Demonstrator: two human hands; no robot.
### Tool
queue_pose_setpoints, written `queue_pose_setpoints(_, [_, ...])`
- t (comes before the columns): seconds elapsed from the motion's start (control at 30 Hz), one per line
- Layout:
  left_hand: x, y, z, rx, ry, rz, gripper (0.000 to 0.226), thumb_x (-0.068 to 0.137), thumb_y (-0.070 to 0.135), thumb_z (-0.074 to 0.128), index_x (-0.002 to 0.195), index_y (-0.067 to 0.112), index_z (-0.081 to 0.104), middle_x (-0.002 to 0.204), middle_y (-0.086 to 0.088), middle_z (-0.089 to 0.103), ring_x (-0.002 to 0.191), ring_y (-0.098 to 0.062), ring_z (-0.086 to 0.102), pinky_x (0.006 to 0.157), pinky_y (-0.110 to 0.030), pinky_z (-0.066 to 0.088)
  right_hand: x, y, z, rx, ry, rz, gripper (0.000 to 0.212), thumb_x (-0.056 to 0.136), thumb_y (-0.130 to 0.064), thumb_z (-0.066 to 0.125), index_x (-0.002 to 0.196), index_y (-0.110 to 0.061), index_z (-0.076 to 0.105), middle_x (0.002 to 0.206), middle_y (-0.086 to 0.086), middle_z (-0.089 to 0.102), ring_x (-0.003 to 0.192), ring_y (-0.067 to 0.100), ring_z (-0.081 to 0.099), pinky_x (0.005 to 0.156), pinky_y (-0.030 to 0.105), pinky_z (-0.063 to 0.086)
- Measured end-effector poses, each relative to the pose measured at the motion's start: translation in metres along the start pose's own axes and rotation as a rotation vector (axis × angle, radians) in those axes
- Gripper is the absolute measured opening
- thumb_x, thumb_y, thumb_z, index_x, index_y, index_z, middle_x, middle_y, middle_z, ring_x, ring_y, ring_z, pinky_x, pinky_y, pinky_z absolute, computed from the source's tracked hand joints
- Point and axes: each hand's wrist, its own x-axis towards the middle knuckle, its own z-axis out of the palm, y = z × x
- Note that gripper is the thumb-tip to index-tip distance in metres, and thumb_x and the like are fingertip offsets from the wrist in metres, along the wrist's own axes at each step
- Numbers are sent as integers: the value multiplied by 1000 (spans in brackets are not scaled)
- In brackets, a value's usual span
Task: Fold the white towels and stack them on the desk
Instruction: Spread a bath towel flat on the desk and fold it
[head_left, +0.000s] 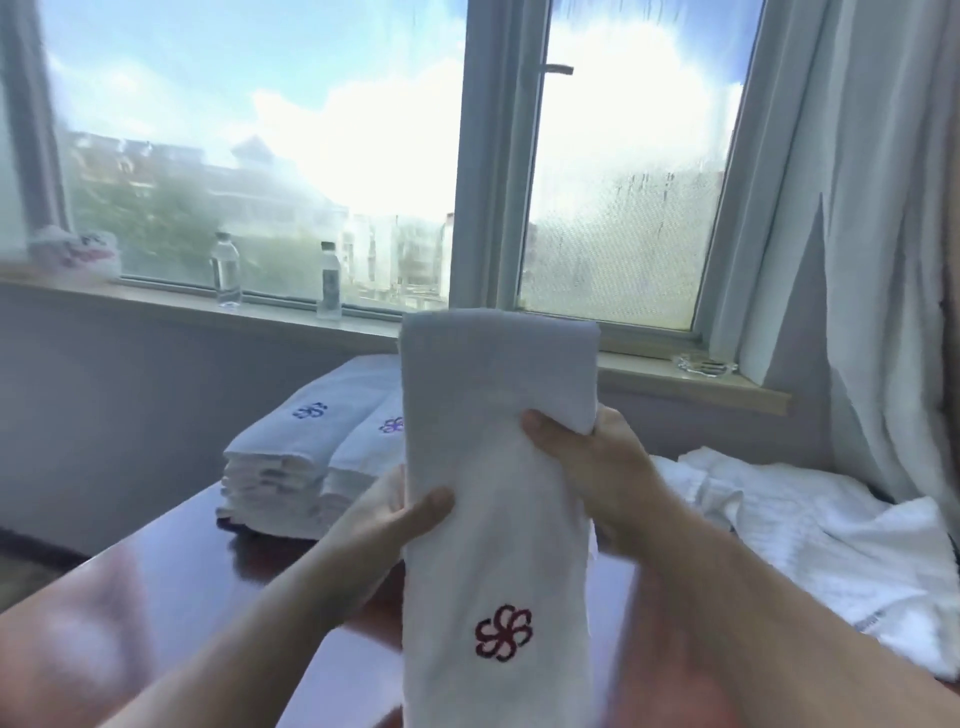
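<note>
I hold a folded white towel (498, 467) upright in the air above the desk (171, 566); a dark red flower emblem sits near its lower end. My left hand (400, 514) grips its left edge with the thumb across the front. My right hand (582, 452) grips its right edge higher up. Behind the towel, two stacks of folded white towels (291, 457) with blue and purple emblems stand side by side on the far part of the dark red desk.
A heap of unfolded white towels (810, 530) lies to the right. Two water bottles (226, 270) and a small cloth bundle (72, 254) stand on the windowsill (156, 304); a glass dish (704, 364) sits at its right. A curtain (883, 234) hangs at right.
</note>
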Motion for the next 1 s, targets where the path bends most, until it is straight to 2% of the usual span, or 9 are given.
queue_pose_setpoints(0.07, [-7,-12,-17,-17,-57,-45,39,86,35,77,123,27,65,121,-14,71,107,-34,71,74,-38,61,21,-6,24,69,33,-27,36,75,-37,79,102,-14,75,104,10,77,96,30,75,83,45,61])
queue_pose_setpoints(0.1, [-8,-17,-27,-25,-48,-49,36,87,31,76,121,26,66,122,-17,70,109,-37,70,78,-41,60,31,-9,35,103,41,-40,36,76,-33,79,105,-12,74,104,10,77,97,31,75,84,46,61])
queue_pose_setpoints(0.2, [-10,-23,-53,-18,-5,-52,43,85,35,80,123,19,67,124,-18,69,113,-38,67,91,-49,57,66,-16,67,172,68,-62,19,87,-18,75,104,-9,73,104,12,77,97,33,74,88,49,59])
queue_pose_setpoints(0.3, [-5,-14,-78,30,71,-54,39,87,42,74,119,22,69,121,-12,72,111,-33,69,85,-45,60,102,-16,90,190,78,-49,18,93,-10,70,110,-6,72,108,16,76,96,32,73,86,46,60])
queue_pose_setpoints(0.57, [27,29,-167,284,302,-75,38,92,50,64,120,23,66,111,-4,76,103,-26,73,96,-50,55,198,-1,135,115,56,21,23,93,-20,73,113,-8,71,101,6,78,92,26,76,77,38,62])
queue_pose_setpoints(0.67, [53,46,-203,339,312,-58,23,102,37,57,118,23,66,108,-4,77,99,-26,74,93,-48,57,240,11,150,146,43,40,29,96,-22,70,121,-7,68,105,7,78,94,28,76,81,42,61])
queue_pose_setpoints(0.8, [95,62,-237,424,390,-39,22,101,39,59,112,23,68,100,-3,78,91,-25,75,82,-42,61,299,32,167,237,86,126,35,95,-30,72,119,-6,67,111,10,76,96,31,75,87,50,60])
queue_pose_setpoints(0.9, [126,58,-259,620,446,-160,27,101,45,55,106,23,69,98,-1,77,91,-23,74,85,-41,59,335,60,172,199,72,231,26,100,-26,64,118,-7,66,109,11,75,94,30,73,76,44,60])
queue_pose_setpoints(1.0, [148,31,-270,1066,453,-461,46,103,53,38,122,18,61,122,-4,66,111,-25,62,96,-38,49,347,114,170,20,20,389,13,102,-14,58,102,-5,67,70,8,75,57,19,72,45,26,53])
